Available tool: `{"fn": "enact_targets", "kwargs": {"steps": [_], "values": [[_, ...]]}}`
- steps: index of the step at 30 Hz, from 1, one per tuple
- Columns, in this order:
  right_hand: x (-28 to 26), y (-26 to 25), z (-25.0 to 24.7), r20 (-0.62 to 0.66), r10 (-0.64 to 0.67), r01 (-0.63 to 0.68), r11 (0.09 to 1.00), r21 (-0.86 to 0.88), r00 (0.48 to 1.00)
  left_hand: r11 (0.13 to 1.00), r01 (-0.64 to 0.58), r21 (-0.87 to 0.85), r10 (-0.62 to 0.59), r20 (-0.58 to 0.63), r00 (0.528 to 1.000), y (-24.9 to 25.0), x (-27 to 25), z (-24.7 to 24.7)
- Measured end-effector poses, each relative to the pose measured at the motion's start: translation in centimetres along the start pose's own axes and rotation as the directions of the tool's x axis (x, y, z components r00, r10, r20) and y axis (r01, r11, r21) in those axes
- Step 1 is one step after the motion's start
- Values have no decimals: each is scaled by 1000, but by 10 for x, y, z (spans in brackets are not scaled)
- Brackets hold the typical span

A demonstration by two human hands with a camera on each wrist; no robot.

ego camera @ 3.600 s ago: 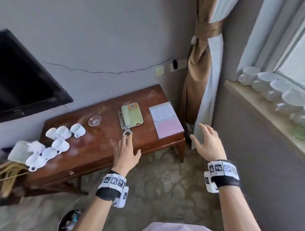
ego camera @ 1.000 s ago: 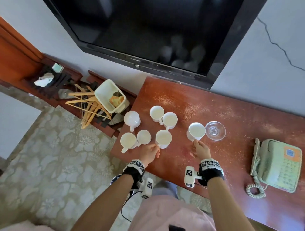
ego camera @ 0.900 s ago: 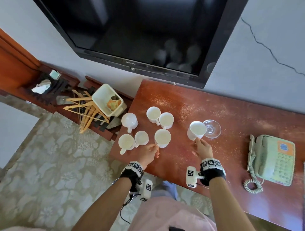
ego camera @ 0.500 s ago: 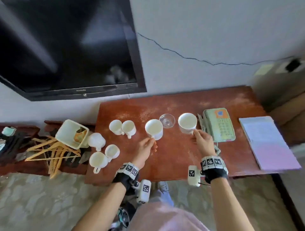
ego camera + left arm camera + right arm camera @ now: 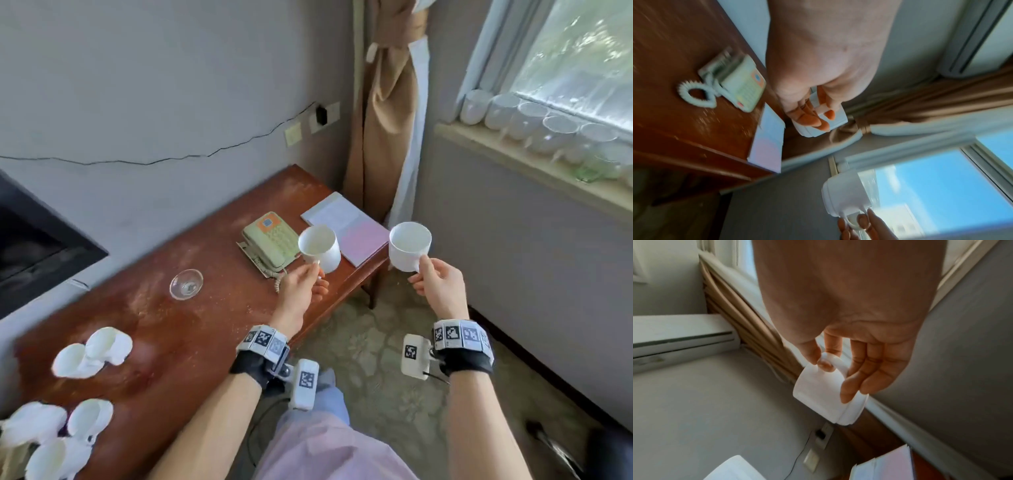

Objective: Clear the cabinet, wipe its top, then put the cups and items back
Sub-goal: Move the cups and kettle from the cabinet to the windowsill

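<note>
Clearing is partway: each hand's grip pinches a white ceramic cup (image 5: 320, 248) (image 5: 409, 246) by its handle, lifted beside the green telephone (image 5: 270, 241); more white cups (image 5: 92, 354), a glass dish (image 5: 186, 284) and a notepad (image 5: 346, 228) remain on the dusty wooden counter (image 5: 191, 329).

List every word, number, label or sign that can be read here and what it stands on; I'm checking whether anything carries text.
No text can be read in these pictures.
Pale green desk telephone: keypad and orange label too blurred to read.
White and pink paper notepad: print too faint.
Black and white square markers on the wristbands: patterns, not words.
Plain white ceramic cups in both hands: no marking visible.
</note>
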State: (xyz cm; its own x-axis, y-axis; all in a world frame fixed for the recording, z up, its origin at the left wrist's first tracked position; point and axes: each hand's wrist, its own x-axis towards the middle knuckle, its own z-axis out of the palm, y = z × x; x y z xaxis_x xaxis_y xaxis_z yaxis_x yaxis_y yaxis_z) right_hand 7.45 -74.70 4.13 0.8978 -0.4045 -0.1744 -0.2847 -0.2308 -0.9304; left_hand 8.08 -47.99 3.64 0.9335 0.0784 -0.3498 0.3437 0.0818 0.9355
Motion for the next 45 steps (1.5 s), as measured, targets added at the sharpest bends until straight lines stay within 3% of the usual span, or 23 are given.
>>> {"fn": "enact_targets", "kwargs": {"steps": [5, 11, 16, 24, 29, 35, 40, 45], "values": [[8, 27, -89, -211, 96, -71, 990, 121, 973, 996, 6, 84, -22, 190, 981, 1, 8, 97], [37, 49, -185, -441, 163, -91, 979, 180, 882, 986, 11, 164, -79, 412, 908, -2, 51, 220], [72, 59, -253, -593, 199, -84, 973, 217, 780, 975, -14, 221, -117, 568, 814, 3, 87, 329], [79, 71, -334, -782, 275, -52, 953, 298, 559, 934, -159, 320, -163, 777, 607, 19, 107, 479], [65, 93, -390, -855, 326, -8, 936, 353, 403, 923, -190, 333, -208, 851, 482, 15, 77, 556], [40, 131, -471, -884, 383, 52, 910, 410, 267, 906, -224, 358, -260, 891, 372, -3, 23, 642], [27, 163, -566, -901, 377, 60, 916, 398, 216, 910, -236, 340, -260, 913, 314, -22, -40, 717], [11, 190, -670, -912, 341, 58, 930, 362, 228, 919, -231, 320, -247, 923, 295, -43, -110, 799]]}}
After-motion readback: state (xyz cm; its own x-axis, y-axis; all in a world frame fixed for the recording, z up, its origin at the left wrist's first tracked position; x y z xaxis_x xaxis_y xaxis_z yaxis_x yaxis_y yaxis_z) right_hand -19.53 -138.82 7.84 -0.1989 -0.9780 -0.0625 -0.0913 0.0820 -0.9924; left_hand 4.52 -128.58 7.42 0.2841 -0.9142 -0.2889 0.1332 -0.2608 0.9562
